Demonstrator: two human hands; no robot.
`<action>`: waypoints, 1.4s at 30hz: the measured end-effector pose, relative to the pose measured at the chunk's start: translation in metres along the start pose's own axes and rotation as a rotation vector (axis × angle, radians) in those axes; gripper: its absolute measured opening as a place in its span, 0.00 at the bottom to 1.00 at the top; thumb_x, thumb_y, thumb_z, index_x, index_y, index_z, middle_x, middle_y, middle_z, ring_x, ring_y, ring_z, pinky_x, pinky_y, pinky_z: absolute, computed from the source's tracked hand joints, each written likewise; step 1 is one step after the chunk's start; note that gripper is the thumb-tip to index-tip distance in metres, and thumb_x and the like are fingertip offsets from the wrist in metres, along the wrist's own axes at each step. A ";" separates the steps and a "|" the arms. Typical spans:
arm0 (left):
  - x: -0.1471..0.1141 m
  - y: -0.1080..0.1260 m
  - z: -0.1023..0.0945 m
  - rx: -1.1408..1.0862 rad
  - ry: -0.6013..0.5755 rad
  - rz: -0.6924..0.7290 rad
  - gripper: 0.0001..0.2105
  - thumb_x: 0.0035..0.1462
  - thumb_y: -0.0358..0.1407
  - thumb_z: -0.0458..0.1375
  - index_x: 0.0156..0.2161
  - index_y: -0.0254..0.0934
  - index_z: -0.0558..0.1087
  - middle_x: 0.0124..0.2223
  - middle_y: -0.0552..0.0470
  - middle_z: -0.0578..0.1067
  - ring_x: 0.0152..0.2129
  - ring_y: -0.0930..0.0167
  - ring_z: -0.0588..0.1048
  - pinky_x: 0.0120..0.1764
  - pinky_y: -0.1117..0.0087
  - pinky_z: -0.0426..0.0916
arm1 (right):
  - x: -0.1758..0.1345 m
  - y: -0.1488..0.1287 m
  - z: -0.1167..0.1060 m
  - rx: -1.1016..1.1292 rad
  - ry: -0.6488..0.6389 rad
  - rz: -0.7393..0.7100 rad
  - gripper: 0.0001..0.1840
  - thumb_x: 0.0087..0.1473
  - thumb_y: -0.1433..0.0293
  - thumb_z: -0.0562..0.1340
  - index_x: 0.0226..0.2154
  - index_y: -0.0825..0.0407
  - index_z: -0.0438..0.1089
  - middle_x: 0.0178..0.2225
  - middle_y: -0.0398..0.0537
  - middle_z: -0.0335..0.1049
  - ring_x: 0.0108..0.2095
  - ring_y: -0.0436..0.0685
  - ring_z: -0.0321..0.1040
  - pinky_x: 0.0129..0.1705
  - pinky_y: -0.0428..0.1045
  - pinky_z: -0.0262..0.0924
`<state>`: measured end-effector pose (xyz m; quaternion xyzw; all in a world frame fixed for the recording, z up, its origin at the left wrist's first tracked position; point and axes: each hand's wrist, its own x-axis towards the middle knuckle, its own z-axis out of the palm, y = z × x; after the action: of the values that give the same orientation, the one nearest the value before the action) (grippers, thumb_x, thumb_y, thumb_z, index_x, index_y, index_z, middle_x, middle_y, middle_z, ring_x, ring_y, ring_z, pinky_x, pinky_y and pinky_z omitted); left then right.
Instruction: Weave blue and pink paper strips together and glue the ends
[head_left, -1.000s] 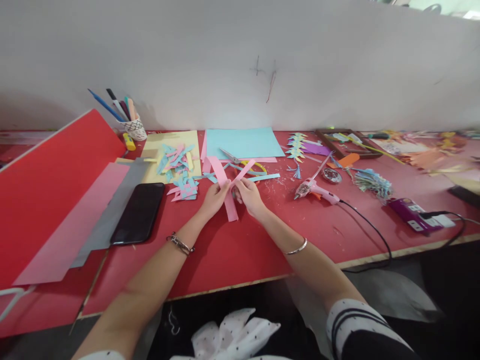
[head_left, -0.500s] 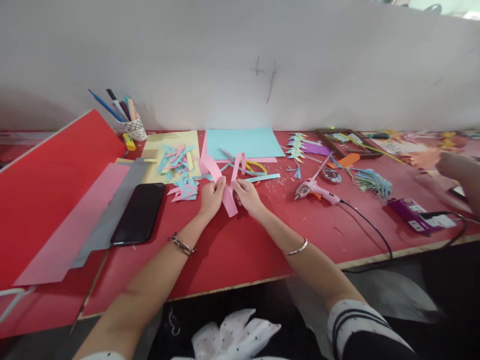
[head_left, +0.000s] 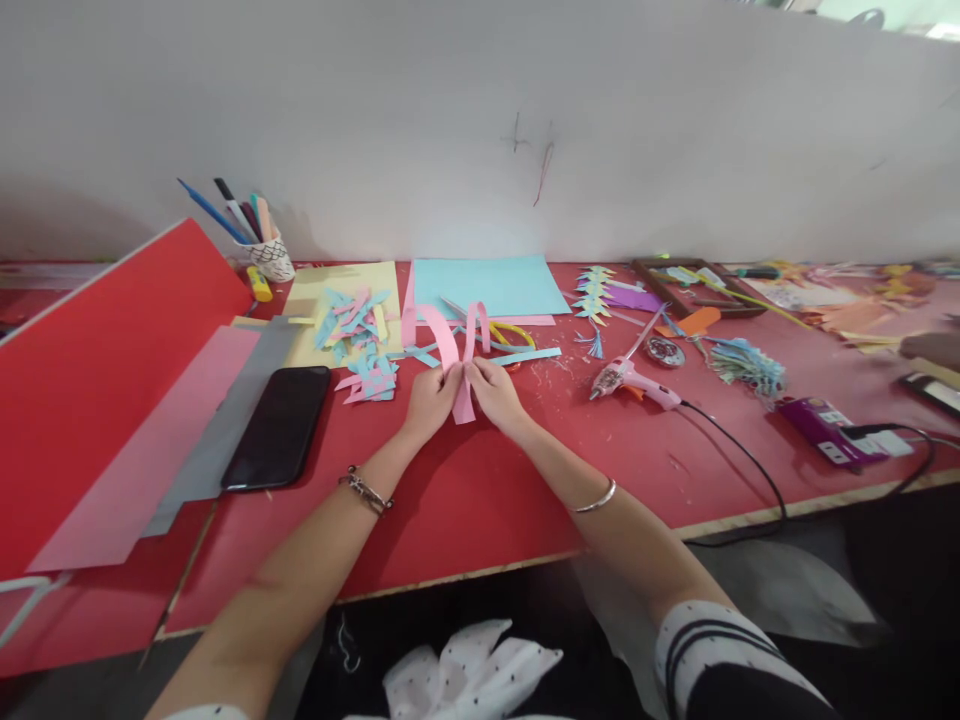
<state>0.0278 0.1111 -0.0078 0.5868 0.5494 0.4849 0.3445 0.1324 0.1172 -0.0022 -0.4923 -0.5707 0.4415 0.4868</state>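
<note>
Between my two hands is a pink paper strip [head_left: 464,405], its upper ends curling over into loops and a short flat part hanging below my fingers. My left hand [head_left: 433,400] pinches it from the left. From the right, my right hand [head_left: 495,396] pinches it too, thumbs almost touching. Just behind the loops lie scissors with yellow handles [head_left: 514,334], partly covered by the strip. A light blue strip [head_left: 529,355] rests on the table beyond my right hand. Left of my hands sit a woven pink-and-blue paper piece [head_left: 373,382] and a heap of cut strips [head_left: 352,320].
A black phone [head_left: 277,428] lies at left beside a red folder [head_left: 120,370]. Blue sheets [head_left: 491,285] lie at the back. To the right are a pink glue gun [head_left: 634,383], its cord, a purple power strip [head_left: 829,432] and a wooden frame [head_left: 697,285]. Another person's hand [head_left: 930,350] shows far right.
My hands have come closer together, the left moving slightly right. The pink strip's left part now arches into a rounder loop. The other person's hand at far right has moved lower and outward.
</note>
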 end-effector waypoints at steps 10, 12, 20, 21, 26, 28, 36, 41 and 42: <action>0.000 0.001 0.003 -0.011 -0.024 0.003 0.17 0.48 0.41 0.51 0.15 0.37 0.56 0.14 0.59 0.56 0.15 0.77 0.56 0.18 0.75 0.50 | 0.000 0.005 0.001 0.003 0.037 0.075 0.14 0.51 0.66 0.49 0.17 0.50 0.49 0.13 0.34 0.46 0.15 0.45 0.46 0.18 0.42 0.44; -0.001 0.002 0.003 -0.007 -0.042 0.003 0.17 0.47 0.41 0.52 0.14 0.37 0.56 0.14 0.59 0.56 0.14 0.77 0.56 0.18 0.75 0.49 | -0.001 0.004 0.000 -0.005 0.043 0.064 0.15 0.51 0.65 0.49 0.16 0.50 0.49 0.14 0.35 0.47 0.16 0.45 0.47 0.19 0.42 0.44; 0.000 0.000 0.001 0.013 0.048 -0.003 0.18 0.50 0.39 0.51 0.13 0.38 0.52 0.13 0.59 0.53 0.14 0.77 0.54 0.18 0.73 0.47 | -0.001 0.000 -0.001 -0.047 -0.031 0.021 0.18 0.47 0.67 0.54 0.12 0.52 0.51 0.12 0.36 0.49 0.17 0.44 0.47 0.18 0.42 0.41; 0.000 -0.001 0.001 0.014 0.059 -0.006 0.18 0.50 0.39 0.50 0.14 0.38 0.52 0.13 0.59 0.53 0.14 0.77 0.54 0.19 0.73 0.47 | -0.001 0.001 0.000 -0.042 -0.039 0.031 0.18 0.47 0.67 0.54 0.12 0.52 0.50 0.11 0.35 0.48 0.16 0.44 0.46 0.18 0.42 0.40; 0.001 0.000 0.001 0.005 0.021 -0.037 0.19 0.52 0.40 0.49 0.14 0.38 0.52 0.13 0.59 0.53 0.13 0.76 0.55 0.18 0.73 0.48 | -0.001 0.001 0.001 0.012 -0.042 0.086 0.16 0.51 0.66 0.49 0.15 0.50 0.50 0.09 0.33 0.46 0.11 0.43 0.43 0.14 0.42 0.39; 0.001 0.001 0.002 0.002 -0.022 -0.044 0.18 0.51 0.40 0.50 0.14 0.38 0.53 0.13 0.59 0.53 0.13 0.76 0.55 0.18 0.74 0.49 | -0.001 0.000 0.001 0.028 -0.036 0.090 0.16 0.52 0.66 0.48 0.15 0.50 0.49 0.09 0.33 0.46 0.10 0.43 0.43 0.14 0.42 0.40; 0.000 0.000 0.001 0.016 -0.023 -0.034 0.20 0.51 0.39 0.50 0.12 0.38 0.52 0.12 0.59 0.52 0.12 0.77 0.54 0.17 0.73 0.47 | -0.003 -0.002 -0.001 -0.012 -0.083 0.037 0.16 0.49 0.67 0.53 0.14 0.52 0.52 0.09 0.33 0.48 0.12 0.42 0.46 0.15 0.41 0.40; 0.000 -0.002 0.001 0.008 0.016 -0.025 0.20 0.53 0.40 0.47 0.13 0.38 0.51 0.12 0.60 0.52 0.12 0.77 0.54 0.17 0.74 0.47 | -0.004 -0.002 -0.001 -0.004 -0.090 0.058 0.17 0.49 0.69 0.52 0.13 0.51 0.49 0.09 0.33 0.47 0.10 0.42 0.44 0.13 0.41 0.39; 0.000 -0.002 0.001 0.004 0.017 -0.025 0.20 0.53 0.41 0.46 0.13 0.38 0.51 0.12 0.60 0.52 0.12 0.77 0.54 0.17 0.74 0.47 | -0.003 -0.002 0.000 0.002 -0.084 0.062 0.17 0.49 0.69 0.51 0.13 0.51 0.49 0.09 0.33 0.47 0.10 0.42 0.44 0.13 0.41 0.39</action>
<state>0.0284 0.1115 -0.0104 0.5765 0.5606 0.4844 0.3445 0.1326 0.1137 -0.0008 -0.4903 -0.5746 0.4774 0.4489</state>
